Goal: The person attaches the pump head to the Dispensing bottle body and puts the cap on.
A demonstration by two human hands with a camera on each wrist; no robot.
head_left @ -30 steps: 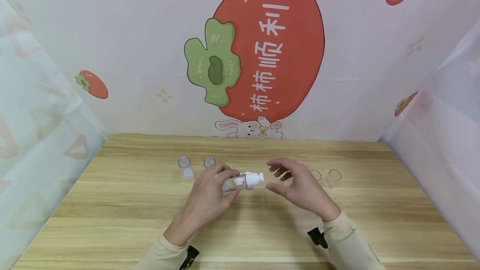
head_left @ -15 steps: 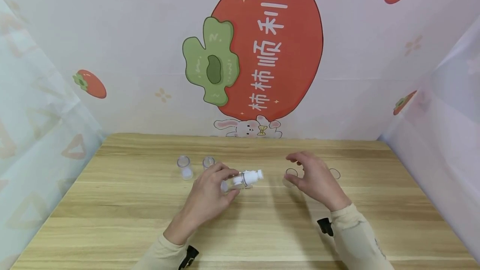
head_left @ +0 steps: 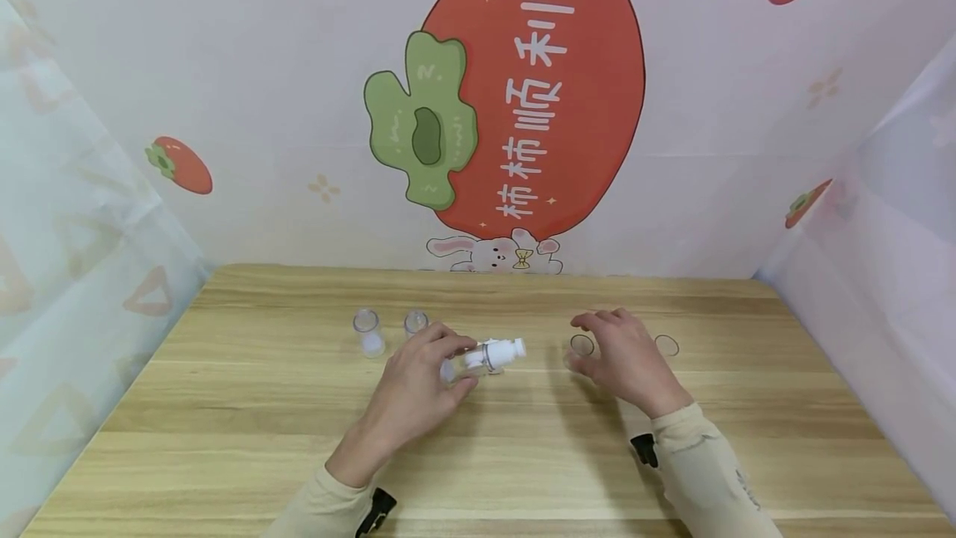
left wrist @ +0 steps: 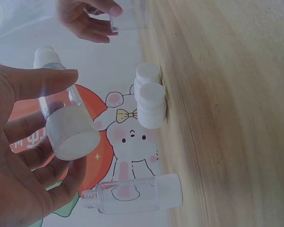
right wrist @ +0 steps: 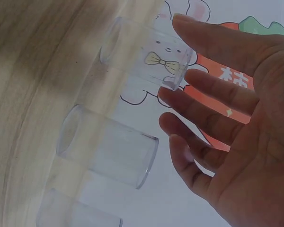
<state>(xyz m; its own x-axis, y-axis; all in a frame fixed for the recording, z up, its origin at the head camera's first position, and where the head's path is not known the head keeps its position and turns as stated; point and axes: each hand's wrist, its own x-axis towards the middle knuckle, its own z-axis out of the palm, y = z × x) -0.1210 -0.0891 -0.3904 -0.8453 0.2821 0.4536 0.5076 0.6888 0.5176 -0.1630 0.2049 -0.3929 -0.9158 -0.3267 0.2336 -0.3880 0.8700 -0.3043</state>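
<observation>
A clear bottle with a white pump top [head_left: 504, 354] lies tilted in my left hand [head_left: 418, 384], gripped between thumb and fingers above the table. Its white base [left wrist: 73, 135] faces the left wrist camera. My right hand [head_left: 631, 364] is spread around a clear cylindrical cap [right wrist: 146, 54] standing on the table. Thumb and fingertips are close to the cap's upper rim; firm contact cannot be told. Two more clear caps [right wrist: 109, 146] stand beside it, one of them only partly in the right wrist view.
Two clear bottles [head_left: 369, 335] stand left of my left hand, one partly covered by it. White round pieces [left wrist: 151, 106] stand on the wooden table [head_left: 299, 455] behind the held bottle. A printed cloth wall [head_left: 276, 90] borders the table's back.
My right hand has moved right, away from the pump bottle, to the nearest clear cap, and shifted only slightly since. The left hand keeps the bottle in almost the same place.
</observation>
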